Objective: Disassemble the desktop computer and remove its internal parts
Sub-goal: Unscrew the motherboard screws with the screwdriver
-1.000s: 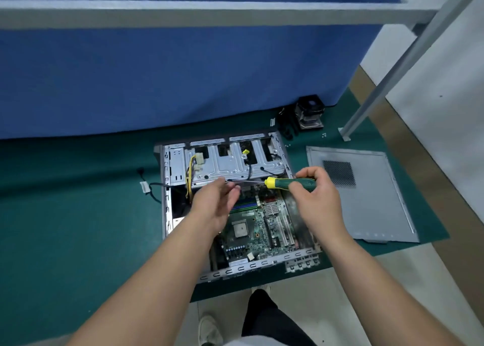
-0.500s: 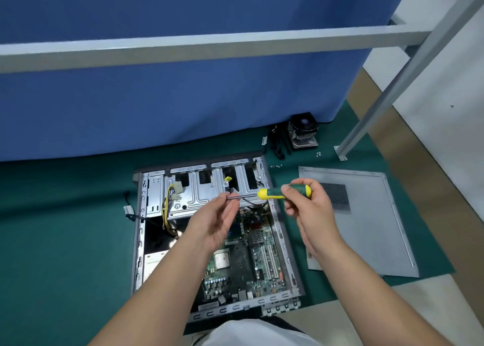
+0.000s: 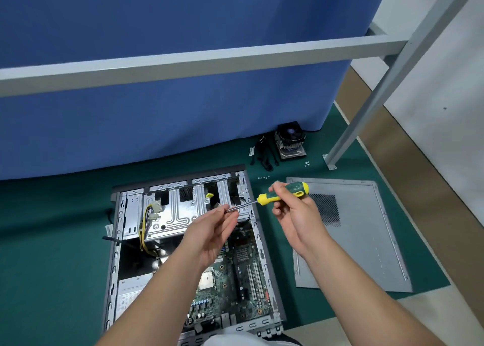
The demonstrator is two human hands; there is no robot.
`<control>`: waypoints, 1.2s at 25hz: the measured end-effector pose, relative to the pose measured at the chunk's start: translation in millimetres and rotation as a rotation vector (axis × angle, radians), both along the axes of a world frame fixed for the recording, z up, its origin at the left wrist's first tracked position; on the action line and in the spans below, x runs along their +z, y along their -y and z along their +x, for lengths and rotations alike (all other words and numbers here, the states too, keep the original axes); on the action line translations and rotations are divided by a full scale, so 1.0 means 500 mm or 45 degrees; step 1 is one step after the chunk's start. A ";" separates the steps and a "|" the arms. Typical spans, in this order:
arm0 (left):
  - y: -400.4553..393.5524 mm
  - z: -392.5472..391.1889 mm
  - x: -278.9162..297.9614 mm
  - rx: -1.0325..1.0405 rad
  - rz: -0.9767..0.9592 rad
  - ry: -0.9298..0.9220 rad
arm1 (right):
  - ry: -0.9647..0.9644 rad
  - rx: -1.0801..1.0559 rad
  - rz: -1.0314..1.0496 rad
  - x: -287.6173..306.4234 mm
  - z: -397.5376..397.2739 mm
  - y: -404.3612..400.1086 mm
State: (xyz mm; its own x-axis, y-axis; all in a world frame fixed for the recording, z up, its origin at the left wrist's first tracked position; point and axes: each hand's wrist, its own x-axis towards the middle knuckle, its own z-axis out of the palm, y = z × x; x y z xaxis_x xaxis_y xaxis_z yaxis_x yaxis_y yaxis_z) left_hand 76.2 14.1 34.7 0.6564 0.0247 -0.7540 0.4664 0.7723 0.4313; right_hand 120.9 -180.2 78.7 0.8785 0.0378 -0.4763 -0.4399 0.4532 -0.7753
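Observation:
An open desktop case [image 3: 115,241] lies on its side on a green mat, showing the green motherboard [image 3: 235,280], a silver drive cage [image 3: 172,214] and yellow power cables [image 3: 146,222]. My right hand [image 3: 296,214] grips the green and yellow handle of a screwdriver [image 3: 285,192] held in the air over the case's far right corner. My left hand [image 3: 214,230] pinches the tip of the screwdriver's shaft between thumb and fingers. A small part at the tip, if any, is hidden by the fingers.
The removed grey side panel [image 3: 361,241] lies right of the case. A heatsink with fan [image 3: 289,141], black cables [image 3: 264,154] and loose screws [image 3: 307,163] sit near the blue partition. A grey metal frame bar [image 3: 183,63] and leg [image 3: 366,110] cross overhead.
Both hands with the screwdriver have risen away from the case toward the camera, and the view has tilted up. My left hand's fingers stay at the shaft tip throughout.

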 end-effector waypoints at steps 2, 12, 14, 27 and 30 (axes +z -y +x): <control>0.003 -0.001 0.000 -0.061 0.065 0.019 | 0.063 -0.029 -0.082 0.014 0.021 0.011; 0.029 0.018 0.042 -0.306 0.240 0.227 | 0.506 0.481 -0.705 0.026 0.078 0.009; 0.033 0.022 0.048 -0.322 0.234 0.232 | 0.535 0.594 -0.788 0.003 0.073 -0.003; 0.068 0.016 0.011 -0.271 0.381 0.114 | 0.540 0.718 -1.053 -0.065 0.031 -0.030; 0.075 0.018 -0.006 -0.307 0.535 0.122 | 0.563 0.680 -1.091 -0.078 0.022 -0.031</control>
State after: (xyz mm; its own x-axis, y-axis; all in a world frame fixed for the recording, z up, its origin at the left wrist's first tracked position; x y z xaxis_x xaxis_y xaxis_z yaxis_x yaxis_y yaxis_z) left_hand 85.1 -23.6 31.8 0.7469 0.1528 -0.6472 0.5531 0.3974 0.7322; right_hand 131.8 -164.5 39.7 0.9468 0.2707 -0.1739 -0.0254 -0.4760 -0.8791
